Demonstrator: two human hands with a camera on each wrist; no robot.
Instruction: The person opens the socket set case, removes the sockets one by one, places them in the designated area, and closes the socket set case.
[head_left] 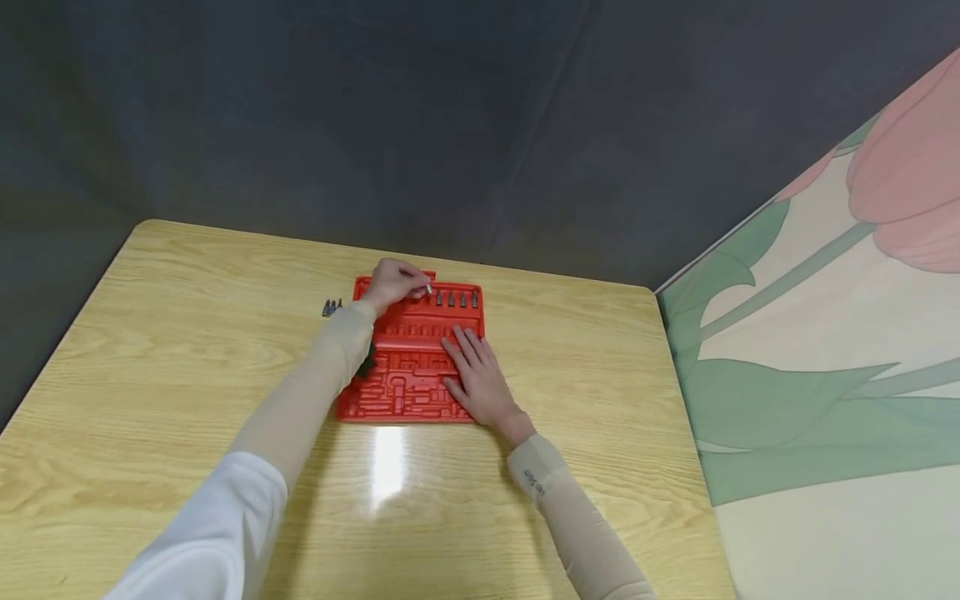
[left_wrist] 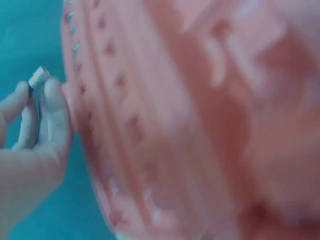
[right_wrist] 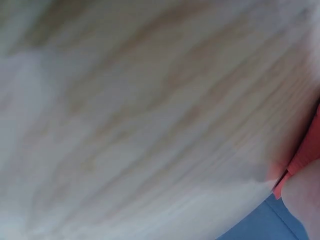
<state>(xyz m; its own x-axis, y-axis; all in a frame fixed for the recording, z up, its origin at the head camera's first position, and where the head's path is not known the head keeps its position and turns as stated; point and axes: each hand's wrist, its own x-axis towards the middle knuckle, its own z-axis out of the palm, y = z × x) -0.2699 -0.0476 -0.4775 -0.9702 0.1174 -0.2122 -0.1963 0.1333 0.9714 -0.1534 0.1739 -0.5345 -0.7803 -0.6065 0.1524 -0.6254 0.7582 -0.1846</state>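
An open red moulded case (head_left: 408, 387) lies on the wooden table. Several dark bits (head_left: 452, 300) stand in a row along its far part, toward the right. Over the far left of the case, the left hand (head_left: 392, 285) pinches a small metallic bit (head_left: 429, 289); in the left wrist view the bit (left_wrist: 39, 77) sits between thumb and fingertips, beside the case's edge. The right hand (head_left: 482, 383) rests with spread fingers on the case's right side. Only a small part of the right hand (right_wrist: 304, 197) shows in the right wrist view, beside the red case (right_wrist: 310, 145).
Several loose dark bits (head_left: 332, 307) lie on the table (head_left: 600, 375) just left of the case. A dark green object (head_left: 367, 363) is partly hidden by the left forearm. Behind the table hangs a dark cloth (head_left: 337, 125); at right is a flower-patterned surface (head_left: 810, 375).
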